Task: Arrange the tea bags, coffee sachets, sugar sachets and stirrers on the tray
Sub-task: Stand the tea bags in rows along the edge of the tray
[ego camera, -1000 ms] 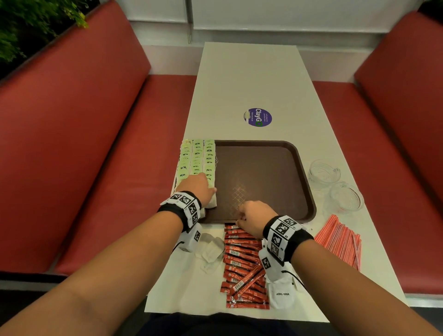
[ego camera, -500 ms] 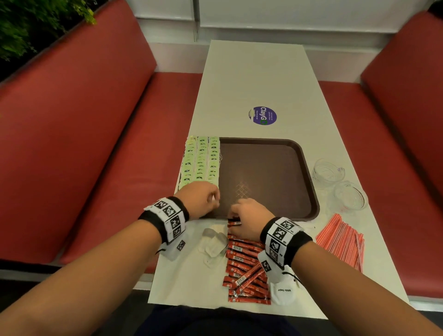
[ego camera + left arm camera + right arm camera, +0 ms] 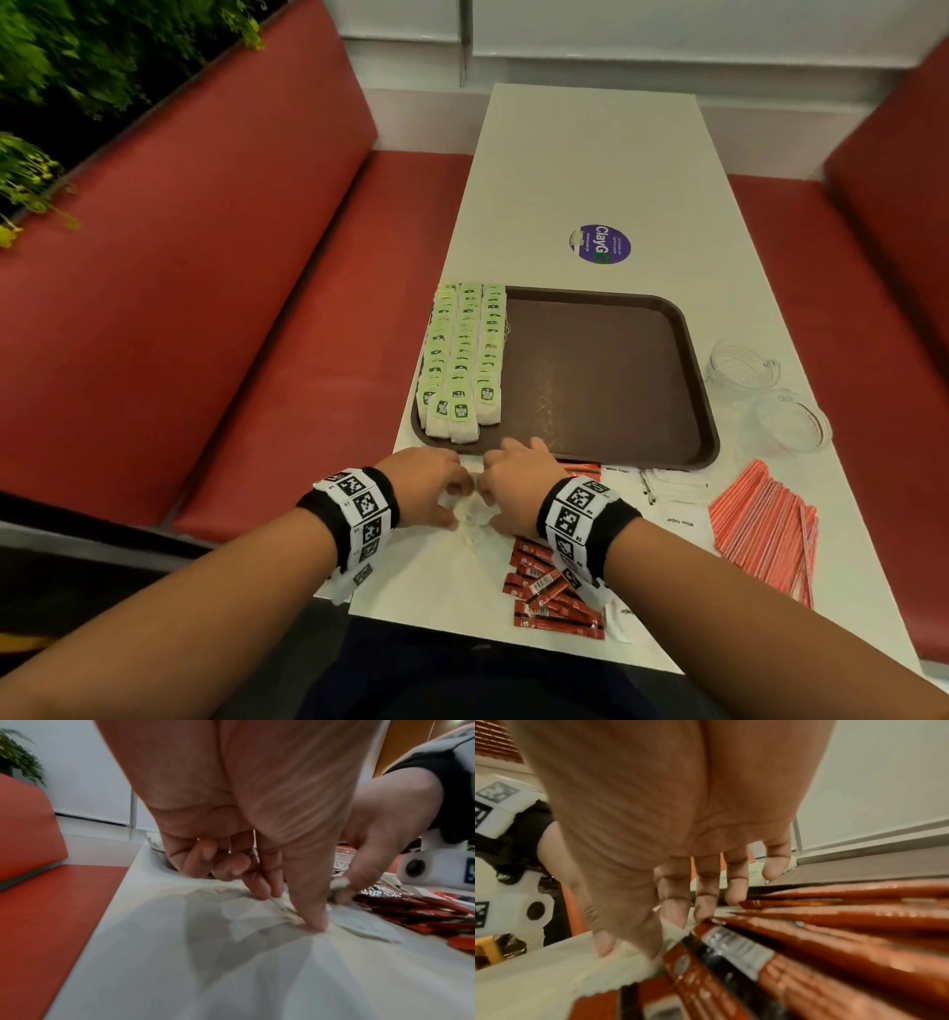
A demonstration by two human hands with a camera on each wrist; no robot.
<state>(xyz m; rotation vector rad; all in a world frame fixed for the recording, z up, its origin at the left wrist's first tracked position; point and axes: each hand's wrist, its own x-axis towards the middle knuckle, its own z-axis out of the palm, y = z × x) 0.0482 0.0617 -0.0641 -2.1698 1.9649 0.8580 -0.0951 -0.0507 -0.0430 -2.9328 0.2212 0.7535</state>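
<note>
A: Since a second ago both hands are withdrawn from the tray (image 3: 606, 457) edge: the left hand (image 3: 429, 485) off the tea-bag rows, the right hand (image 3: 518, 483) off the coffee sachets (image 3: 554, 591). They are now brought together over the loose tea bags (image 3: 475, 514) near the table's (image 3: 590, 154) front edge.

B: And the rest, from the head view?

A: Three rows of tea bags (image 3: 464, 354) are laid along the tray's left edge, likely to leave room. Sugar sachets (image 3: 672, 488) and stirrers (image 3: 765, 529) are left by the right edge.

B: The left wrist view?

A: The left hand (image 3: 244, 821) is curled, and a loose tea bag (image 3: 257, 914) is pinched between thumb and forefinger, presumably for lifting.

B: The right wrist view?

A: The right hand (image 3: 680, 841) is held loosely open, fingertips (image 3: 675, 914) resting on pale paper beside the coffee sachets (image 3: 808, 943); a firm hold cannot be told.
</note>
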